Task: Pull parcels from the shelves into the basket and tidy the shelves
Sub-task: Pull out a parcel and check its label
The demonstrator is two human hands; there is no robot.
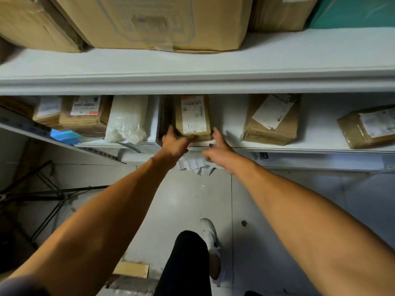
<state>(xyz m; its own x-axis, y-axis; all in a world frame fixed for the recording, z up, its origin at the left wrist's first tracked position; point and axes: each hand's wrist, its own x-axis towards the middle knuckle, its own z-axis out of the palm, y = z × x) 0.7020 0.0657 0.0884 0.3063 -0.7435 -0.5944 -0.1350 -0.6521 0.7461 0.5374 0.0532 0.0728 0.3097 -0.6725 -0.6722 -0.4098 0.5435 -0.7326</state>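
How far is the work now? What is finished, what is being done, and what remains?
Done: nothing that shows; no basket is in view. In hand: the left hand and right hand are at the front corners of the middle parcel, which is on the lower shelf. Left: the tilted parcel, the right parcel, the white bag and the left parcels are on the shelf too.

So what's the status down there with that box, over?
Left hand gripping brown parcel at its front corner. Right hand open at its right side. White padded bag close on the left.
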